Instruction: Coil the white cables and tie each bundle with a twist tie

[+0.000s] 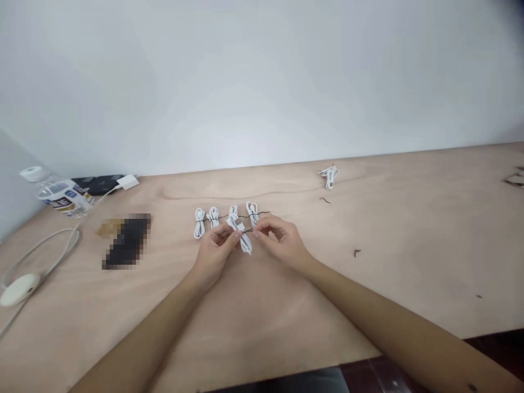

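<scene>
A coiled white charging cable is pinched at its middle between the thumb and fingers of my left hand. A black twist tie runs round it and sticks out to the right. My right hand pinches the free end of that tie with thumb and forefinger. Just beyond my hands lies a row of several bundled white cables, among them the leftmost bundle, its neighbour and the rightmost one. Black ties bind them at the waist.
Another white cable bundle lies at the back, with a loose tie by it. A second tie is to the right. On the left are a plastic bottle, a blurred dark object, a white adapter and a corded white disc.
</scene>
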`<state>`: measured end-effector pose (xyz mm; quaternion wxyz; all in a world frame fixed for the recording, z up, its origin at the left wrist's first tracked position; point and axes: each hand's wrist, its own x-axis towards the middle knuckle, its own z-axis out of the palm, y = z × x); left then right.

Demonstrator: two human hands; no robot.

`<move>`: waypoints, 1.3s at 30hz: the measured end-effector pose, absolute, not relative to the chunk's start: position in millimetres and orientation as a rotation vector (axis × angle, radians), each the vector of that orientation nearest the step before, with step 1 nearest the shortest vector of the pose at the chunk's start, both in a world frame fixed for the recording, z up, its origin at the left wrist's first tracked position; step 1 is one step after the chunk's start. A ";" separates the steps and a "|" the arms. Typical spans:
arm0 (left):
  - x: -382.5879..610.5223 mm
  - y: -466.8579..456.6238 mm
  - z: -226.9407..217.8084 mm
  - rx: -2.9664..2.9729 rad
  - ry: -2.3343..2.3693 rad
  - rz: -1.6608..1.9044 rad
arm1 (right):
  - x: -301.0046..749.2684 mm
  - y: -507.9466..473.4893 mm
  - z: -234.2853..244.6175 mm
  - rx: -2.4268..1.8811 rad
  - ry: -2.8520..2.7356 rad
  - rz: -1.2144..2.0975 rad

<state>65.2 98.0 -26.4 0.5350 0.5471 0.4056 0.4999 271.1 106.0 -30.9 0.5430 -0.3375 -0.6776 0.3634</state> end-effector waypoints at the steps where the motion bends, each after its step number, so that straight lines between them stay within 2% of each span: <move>1: 65.6 98.3 -26.2 1.320 0.970 1.196 | 271.2 105.9 -31.2 -0.799 -1.629 0.830; 9: 69.9 96.3 -19.0 1.449 1.055 1.201 | 273.9 102.8 -29.1 -0.762 -1.849 0.406; 13: 69.4 95.0 -19.8 1.469 1.028 1.131 | 272.7 100.8 -23.7 -0.771 -1.845 0.425; 17: 67.5 93.1 -18.6 1.456 0.970 1.036 | 271.3 102.4 -20.5 -0.787 -1.718 0.731; 23: 67.2 90.3 -16.7 1.276 0.820 1.001 | 270.0 107.9 -25.3 -0.765 -1.298 1.604; 26: 67.6 92.1 -20.2 1.206 0.818 1.086 | 267.8 107.0 -28.5 -0.745 -1.234 1.726; 29: 66.9 95.0 -22.8 1.190 0.870 1.160 | 265.6 103.8 -30.2 -0.828 -1.403 1.527; 33: 67.3 96.1 -23.3 1.202 0.940 1.192 | 264.0 97.9 -27.9 -0.920 -1.753 0.933; 36: 69.8 93.8 -23.3 1.161 0.917 1.113 | 264.3 95.5 -25.6 -0.836 -1.904 0.493; 39: 72.2 90.8 -22.5 1.123 0.850 0.973 | 266.1 95.1 -23.8 -0.794 -1.923 0.263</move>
